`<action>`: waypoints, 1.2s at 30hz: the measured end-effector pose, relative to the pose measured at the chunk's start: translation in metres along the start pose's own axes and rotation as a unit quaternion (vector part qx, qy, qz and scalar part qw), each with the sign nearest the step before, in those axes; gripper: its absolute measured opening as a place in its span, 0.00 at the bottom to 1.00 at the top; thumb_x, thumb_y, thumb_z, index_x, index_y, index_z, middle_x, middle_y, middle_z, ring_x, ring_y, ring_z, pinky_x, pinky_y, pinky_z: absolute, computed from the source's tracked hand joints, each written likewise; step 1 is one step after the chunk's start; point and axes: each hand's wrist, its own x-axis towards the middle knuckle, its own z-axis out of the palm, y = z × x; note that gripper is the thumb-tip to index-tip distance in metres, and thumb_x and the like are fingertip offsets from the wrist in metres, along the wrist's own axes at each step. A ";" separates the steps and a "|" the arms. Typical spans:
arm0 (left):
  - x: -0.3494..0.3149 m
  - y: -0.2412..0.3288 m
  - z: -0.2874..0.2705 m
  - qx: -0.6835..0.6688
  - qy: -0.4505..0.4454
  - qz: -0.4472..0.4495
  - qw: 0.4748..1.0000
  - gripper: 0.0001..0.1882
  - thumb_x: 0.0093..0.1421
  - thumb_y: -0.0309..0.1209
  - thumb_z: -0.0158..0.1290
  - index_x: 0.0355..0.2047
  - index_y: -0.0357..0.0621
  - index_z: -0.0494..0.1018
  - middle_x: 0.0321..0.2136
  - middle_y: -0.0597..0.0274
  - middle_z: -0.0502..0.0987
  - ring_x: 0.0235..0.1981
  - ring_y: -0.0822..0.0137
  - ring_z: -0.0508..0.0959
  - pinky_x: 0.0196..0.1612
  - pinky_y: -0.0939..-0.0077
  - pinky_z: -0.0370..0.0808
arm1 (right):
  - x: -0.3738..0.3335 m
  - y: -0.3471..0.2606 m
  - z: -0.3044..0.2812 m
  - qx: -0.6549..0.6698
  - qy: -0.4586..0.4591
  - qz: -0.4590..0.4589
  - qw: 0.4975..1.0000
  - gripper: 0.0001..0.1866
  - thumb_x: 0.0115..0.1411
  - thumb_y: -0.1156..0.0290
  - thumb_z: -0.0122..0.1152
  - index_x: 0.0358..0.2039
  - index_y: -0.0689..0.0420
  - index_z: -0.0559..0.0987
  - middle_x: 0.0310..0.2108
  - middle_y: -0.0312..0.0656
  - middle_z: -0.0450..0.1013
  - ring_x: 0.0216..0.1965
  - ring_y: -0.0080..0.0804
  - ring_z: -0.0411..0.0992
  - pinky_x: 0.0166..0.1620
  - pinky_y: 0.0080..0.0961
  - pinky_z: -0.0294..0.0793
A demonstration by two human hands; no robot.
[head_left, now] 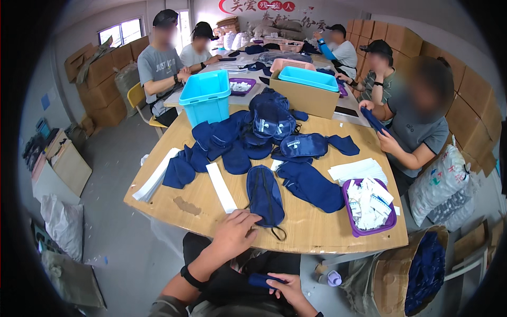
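My left hand (236,231) reaches over the table's near edge, its bent fingers apart and resting near the end of a white paper strip (221,187). Its fingertips touch the lower left side of a navy oval eye mask (259,198) with black elastic bands across it and a loop at its lower end. Below the edge, over my lap, my right hand (288,290) is closed on a small folded navy cloth piece (260,280). A heap of navy eye masks and cloth pieces (227,140) lies beyond, with a navy pouch (303,145) bearing a white print beside it.
On the wooden table (179,227) are white strip stacks (359,170) and a purple tray (388,226) of small white labels. Farther back stand a turquoise bin (206,95) and a cardboard box (301,98). A carton (388,285) of navy items sits at lower right. Several people sit around.
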 end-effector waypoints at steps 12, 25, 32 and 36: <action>-0.007 -0.007 0.009 0.034 0.068 0.020 0.997 0.09 0.50 0.22 0.59 0.33 0.44 0.83 0.36 0.61 0.84 0.43 0.60 0.82 0.45 0.67 0.78 | 0.018 -0.017 0.004 -0.038 -0.016 0.007 0.999 0.18 0.57 0.76 0.68 0.49 0.67 0.80 0.27 0.42 0.78 0.22 0.19 0.74 0.20 0.13 0.70; -0.027 0.010 0.004 -0.003 0.162 -0.025 0.986 0.12 0.48 0.13 0.57 0.31 0.39 0.82 0.33 0.57 0.83 0.43 0.59 0.83 0.45 0.70 0.79 | 0.027 -0.001 0.006 -0.084 -0.015 0.002 0.996 0.16 0.55 0.77 0.70 0.44 0.64 0.83 0.27 0.39 0.79 0.21 0.18 0.74 0.19 0.13 0.69; 0.014 0.011 -0.022 -0.002 0.133 0.045 0.990 0.11 0.44 0.13 0.56 0.27 0.40 0.79 0.30 0.58 0.81 0.33 0.59 0.82 0.32 0.71 0.78 | 0.027 0.006 -0.004 -0.112 -0.033 0.028 0.993 0.16 0.54 0.74 0.72 0.43 0.63 0.83 0.29 0.40 0.80 0.21 0.18 0.75 0.19 0.13 0.69; 0.046 0.012 -0.025 0.025 0.019 0.163 0.986 0.12 0.41 0.16 0.54 0.28 0.40 0.77 0.28 0.61 0.78 0.30 0.58 0.79 0.30 0.68 0.76 | 0.023 0.002 -0.005 -0.148 -0.075 0.053 0.985 0.15 0.52 0.73 0.73 0.41 0.61 0.85 0.31 0.40 0.81 0.22 0.18 0.75 0.20 0.13 0.70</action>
